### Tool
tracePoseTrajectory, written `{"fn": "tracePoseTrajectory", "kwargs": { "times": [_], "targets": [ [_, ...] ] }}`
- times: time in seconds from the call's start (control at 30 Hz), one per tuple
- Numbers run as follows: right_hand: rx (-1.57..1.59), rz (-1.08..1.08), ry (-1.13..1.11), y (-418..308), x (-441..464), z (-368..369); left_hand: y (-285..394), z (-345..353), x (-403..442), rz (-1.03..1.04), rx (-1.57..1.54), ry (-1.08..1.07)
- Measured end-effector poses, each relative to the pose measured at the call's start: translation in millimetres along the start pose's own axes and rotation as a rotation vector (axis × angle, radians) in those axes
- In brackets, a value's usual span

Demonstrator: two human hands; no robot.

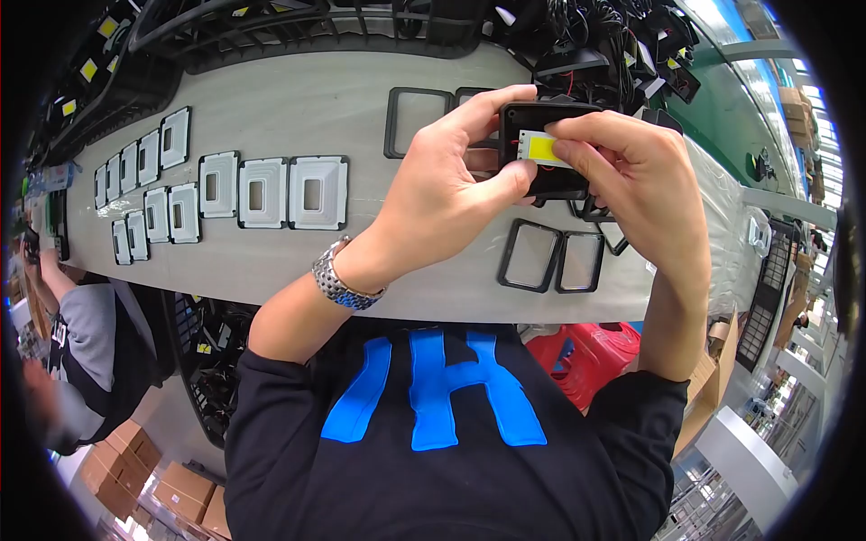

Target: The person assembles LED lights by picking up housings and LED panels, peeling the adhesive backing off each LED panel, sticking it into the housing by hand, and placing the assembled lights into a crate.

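My left hand (pixel 442 185) grips a black lamp housing (pixel 525 114) by its left side, thumb at the lower edge. A white LED board with a yellow panel (pixel 541 149) is pinched between the fingers and thumb of my right hand (pixel 645 167). The board lies over the open housing; a bit of red wire shows at its left end. Whether it touches the housing floor I cannot tell. Below my hands, black rectangular frames (pixel 523 286) rest on the table, and more lie partly hidden behind my left hand.
Several white reflectors with black rims (pixel 336 194) stand in rows on the grey table (pixel 388 293). Black crates (pixel 316 42) line the far edge. Wired black lamp parts (pixel 577 68) are heaped at the back right. A red stool (pixel 600 361) is below; another person's sleeve (pixel 90 325) shows left.
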State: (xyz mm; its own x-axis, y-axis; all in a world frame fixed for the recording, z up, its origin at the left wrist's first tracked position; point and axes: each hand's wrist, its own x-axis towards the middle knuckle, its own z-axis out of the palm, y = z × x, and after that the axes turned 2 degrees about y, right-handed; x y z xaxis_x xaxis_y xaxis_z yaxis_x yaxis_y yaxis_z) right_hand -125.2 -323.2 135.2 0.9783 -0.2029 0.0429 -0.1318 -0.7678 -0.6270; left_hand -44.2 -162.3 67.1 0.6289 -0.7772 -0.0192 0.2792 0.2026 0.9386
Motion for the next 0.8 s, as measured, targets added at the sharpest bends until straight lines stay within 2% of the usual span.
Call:
{"fn": "tracePoseTrajectory", "kwargs": {
  "times": [0.27, 0.4, 0.5, 0.6, 0.7, 0.73, 0.8],
  "targets": [
    [0.012, 0.155, 0.034, -2.8, -1.9, 7.2, -13.3, 4.4, 6.1, 0.082, 0.129, 0.089],
    [0.059, 0.172, 0.164, 2.8, -5.8, 19.1, -20.1, 2.0, 9.5, 0.161, 0.191, 0.092],
    [-0.075, 0.108, 0.382, -4.3, -17.8, 21.9, -13.0, 5.2, 10.4, 0.148, 0.129, 0.100],
    [0.016, 0.087, 0.582, 0.2, -26.5, 13.5, -8.6, 7.3, 13.5, 0.106, 0.020, 0.111],
    [0.617, 0.151, 0.396, 24.0, -18.2, 29.9, -10.2, 5.2, 13.8, 0.071, -0.014, 0.089],
    [0.690, 0.183, 0.286, 31.5, -19.9, 33.8, -12.4, 5.9, 14.1, 0.084, -0.014, 0.090],
    [0.711, 0.229, 0.292, 37.5, -20.5, 41.9, -14.9, 6.8, 15.3, 0.104, -0.010, 0.102]
  ]
}}
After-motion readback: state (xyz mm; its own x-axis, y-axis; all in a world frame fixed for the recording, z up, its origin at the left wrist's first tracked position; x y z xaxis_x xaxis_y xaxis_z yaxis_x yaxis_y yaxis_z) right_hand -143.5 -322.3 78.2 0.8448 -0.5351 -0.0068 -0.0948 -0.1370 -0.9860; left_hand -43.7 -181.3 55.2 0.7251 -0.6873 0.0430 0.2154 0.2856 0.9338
